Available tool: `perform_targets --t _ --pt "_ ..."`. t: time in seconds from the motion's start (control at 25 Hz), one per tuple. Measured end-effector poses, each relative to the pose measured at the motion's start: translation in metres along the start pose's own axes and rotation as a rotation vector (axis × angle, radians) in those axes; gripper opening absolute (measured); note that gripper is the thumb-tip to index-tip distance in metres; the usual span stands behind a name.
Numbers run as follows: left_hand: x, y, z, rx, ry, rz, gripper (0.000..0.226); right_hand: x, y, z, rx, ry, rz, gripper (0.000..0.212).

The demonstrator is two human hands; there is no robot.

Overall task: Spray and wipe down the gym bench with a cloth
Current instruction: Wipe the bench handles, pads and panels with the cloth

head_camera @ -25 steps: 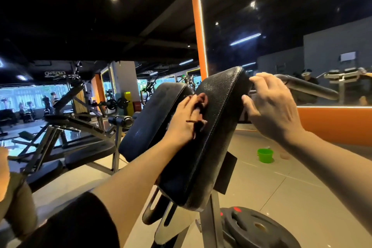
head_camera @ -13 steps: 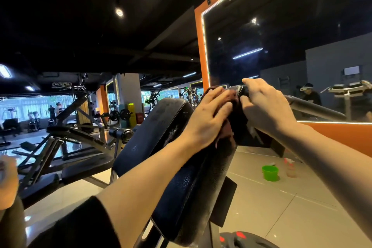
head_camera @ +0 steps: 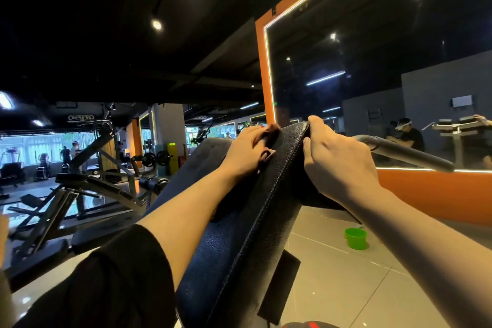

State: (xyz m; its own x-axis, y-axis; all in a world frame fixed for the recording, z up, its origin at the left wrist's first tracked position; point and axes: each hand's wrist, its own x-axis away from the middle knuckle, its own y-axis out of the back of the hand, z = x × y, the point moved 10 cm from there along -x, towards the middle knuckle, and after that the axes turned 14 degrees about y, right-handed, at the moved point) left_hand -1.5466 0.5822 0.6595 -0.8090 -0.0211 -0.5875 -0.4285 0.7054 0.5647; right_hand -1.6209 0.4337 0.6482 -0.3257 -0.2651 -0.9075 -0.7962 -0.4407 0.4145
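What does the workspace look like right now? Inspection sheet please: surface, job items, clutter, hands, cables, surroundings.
Surface: black padded bench pad, tilted steeply, stitched seam along its edge.
Job's things: dark reddish cloth pressed against the pad near its top edge; no spray bottle seen.
Clutter: green bucket on the tiled floor to the right; a red and black item at the bottom edge, too cut off to identify.
Hands: left hand presses the cloth to the pad; right hand grips the pad's top edge, fingers curled over it.
Cables: nothing seen.
Surroundings: orange-framed mirror on the right, grey bar behind the right hand, gym machines on the left, people in the distance.
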Motion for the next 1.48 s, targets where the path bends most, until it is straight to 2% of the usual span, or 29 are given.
perform_targets --t 0.04,0.08,0.16,0.24,0.44,0.52,0.6,0.68,0.88,0.92,1.0,1.12,1.16,1.2,1.32,1.4,1.48 --pt "-0.001 0.000 0.005 -0.003 0.037 0.005 0.036 0.000 -0.001 0.001 0.022 0.010 0.005 0.026" --pt "0.002 -0.003 -0.005 0.031 0.000 0.021 0.036 -0.001 -0.003 0.001 0.035 0.022 0.013 0.023" --pt "0.016 -0.009 -0.037 0.102 -0.180 0.052 0.036 0.000 -0.005 0.002 0.037 0.038 0.012 0.020" --pt "0.017 -0.012 -0.039 0.092 -0.227 0.064 0.039 -0.001 -0.003 0.002 0.038 0.049 0.006 0.025" --pt "-0.008 0.004 0.046 -0.012 0.169 0.022 0.036 -0.001 -0.002 0.009 0.065 0.090 0.009 0.048" --pt "-0.006 0.000 0.028 -0.003 0.131 0.032 0.036 -0.001 -0.003 0.010 0.078 0.099 0.008 0.051" --pt "0.002 -0.005 -0.003 0.036 -0.004 0.056 0.037 -0.001 -0.004 0.010 0.074 0.106 0.012 0.051" --pt "0.005 -0.007 -0.002 0.069 -0.072 0.086 0.039 -0.002 -0.005 0.010 0.067 0.114 0.011 0.053" --pt "-0.013 0.003 0.062 0.026 0.249 0.044 0.036 -0.003 -0.008 0.008 0.078 0.104 0.027 0.051" --pt "-0.012 0.004 0.056 0.057 0.231 0.022 0.037 -0.003 -0.008 0.008 0.083 0.102 0.030 0.050" --pt "-0.001 0.004 0.023 0.133 0.087 0.004 0.037 -0.002 -0.007 0.008 0.084 0.094 0.034 0.047" --pt "0.022 -0.002 -0.015 0.109 -0.173 0.102 0.041 0.000 -0.004 0.007 0.040 0.071 0.038 0.040" --pt "0.020 -0.003 -0.009 0.056 -0.176 0.123 0.042 0.001 -0.004 0.007 0.036 0.064 0.041 0.039" --pt "0.013 -0.002 0.007 -0.009 -0.101 0.114 0.043 0.001 -0.003 0.006 0.034 0.055 0.046 0.039" --pt "-0.005 0.004 0.054 -0.042 0.209 0.055 0.038 0.001 -0.005 0.004 0.036 0.025 0.056 0.036" --pt "0.004 0.003 0.031 0.011 0.127 0.005 0.038 0.000 -0.005 0.002 0.044 0.009 0.062 0.035" --pt "0.028 0.002 -0.012 0.096 -0.129 0.004 0.040 0.000 -0.005 0.002 0.041 0.003 0.071 0.035"
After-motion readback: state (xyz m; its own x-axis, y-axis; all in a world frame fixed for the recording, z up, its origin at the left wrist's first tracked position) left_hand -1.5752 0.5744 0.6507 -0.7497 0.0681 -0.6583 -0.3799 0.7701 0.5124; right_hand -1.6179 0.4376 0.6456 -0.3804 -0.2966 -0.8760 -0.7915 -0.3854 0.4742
